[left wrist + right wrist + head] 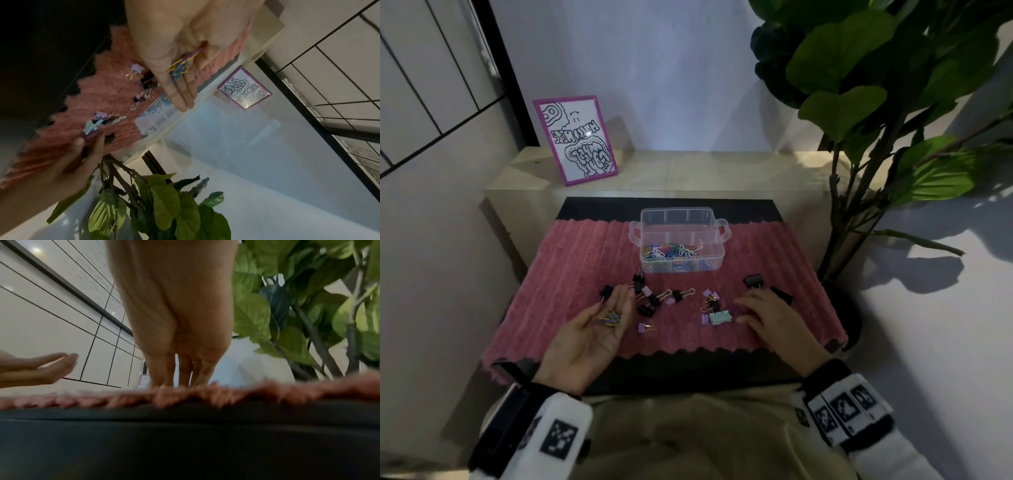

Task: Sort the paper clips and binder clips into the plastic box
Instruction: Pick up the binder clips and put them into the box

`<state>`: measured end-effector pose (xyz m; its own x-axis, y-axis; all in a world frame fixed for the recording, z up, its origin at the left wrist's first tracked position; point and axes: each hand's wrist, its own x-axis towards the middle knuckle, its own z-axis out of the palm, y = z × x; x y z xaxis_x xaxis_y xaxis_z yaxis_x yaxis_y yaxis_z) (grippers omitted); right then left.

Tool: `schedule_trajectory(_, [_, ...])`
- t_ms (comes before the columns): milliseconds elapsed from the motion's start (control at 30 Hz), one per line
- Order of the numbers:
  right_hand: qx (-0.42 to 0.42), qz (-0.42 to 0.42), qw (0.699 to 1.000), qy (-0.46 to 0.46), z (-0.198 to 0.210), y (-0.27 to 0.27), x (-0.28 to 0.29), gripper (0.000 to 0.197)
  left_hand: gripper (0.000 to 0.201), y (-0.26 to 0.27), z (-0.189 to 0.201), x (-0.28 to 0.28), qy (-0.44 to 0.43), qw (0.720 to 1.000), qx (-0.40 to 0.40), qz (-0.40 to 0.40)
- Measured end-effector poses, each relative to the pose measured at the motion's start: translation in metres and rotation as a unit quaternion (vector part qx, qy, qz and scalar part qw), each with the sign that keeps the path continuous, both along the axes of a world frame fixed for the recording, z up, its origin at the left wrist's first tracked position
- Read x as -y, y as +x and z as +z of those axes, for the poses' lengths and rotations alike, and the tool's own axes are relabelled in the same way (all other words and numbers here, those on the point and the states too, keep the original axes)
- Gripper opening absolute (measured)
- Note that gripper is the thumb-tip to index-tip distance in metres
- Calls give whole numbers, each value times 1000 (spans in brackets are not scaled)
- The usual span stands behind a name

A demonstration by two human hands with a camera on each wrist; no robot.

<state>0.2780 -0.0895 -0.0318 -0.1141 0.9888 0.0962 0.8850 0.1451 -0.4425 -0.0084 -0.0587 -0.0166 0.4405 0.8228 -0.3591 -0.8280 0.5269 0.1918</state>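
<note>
- Paper clips (608, 316), a small bunch in yellow, blue and purple, are lying in the upturned palm of the left hand (589, 334); its fingers are staying out nearly straight and close together, cupping the bunch rather than gripping it.
- Reaching palm down over the pink mat (571, 260), the right hand (774, 317) is spreading its fingers loosely; the right wrist view is showing the fingertips (164, 382) at the mat's pile, but whether they are pinching anything I cannot tell.
- Just beside those fingers, a mint binder clip (720, 318) is lying among small purple and black ones, and a large black binder clip (754, 281) is sitting a little farther out.
- Spreading between the two hands, more black and purple binder clips (650, 301) are waiting on the mat.
- Beyond them, the plastic box (681, 236) is standing open at the far side of the mat, with a heap of coloured paper clips (671, 251) already filling its near compartment; the other compartments are looking empty.
- Judging by this, the paper clips are nearly done, with the handful in the palm left to tip in, while the binder clips are all remaining to be sorted.
</note>
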Motion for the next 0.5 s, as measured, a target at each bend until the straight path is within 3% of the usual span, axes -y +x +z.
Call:
schedule_trajectory(167, [8,4,1000,5,-8,-10,-3,5,58,27,4,2,18,998,6,-62])
schedule_trajectory(333, [-87,-54,992,76,15,-12,-1,8,68,46,1,0,8,993,-28,-116])
schedule_trajectory(433, [-151,15,983,99,41,-53,2,7,56,67,-1,3,11,987,-48,-151])
schedule_trajectory(500, [-134,76,986,70,44,-75,3,16,47,79,1,5,15,987,-69,-146])
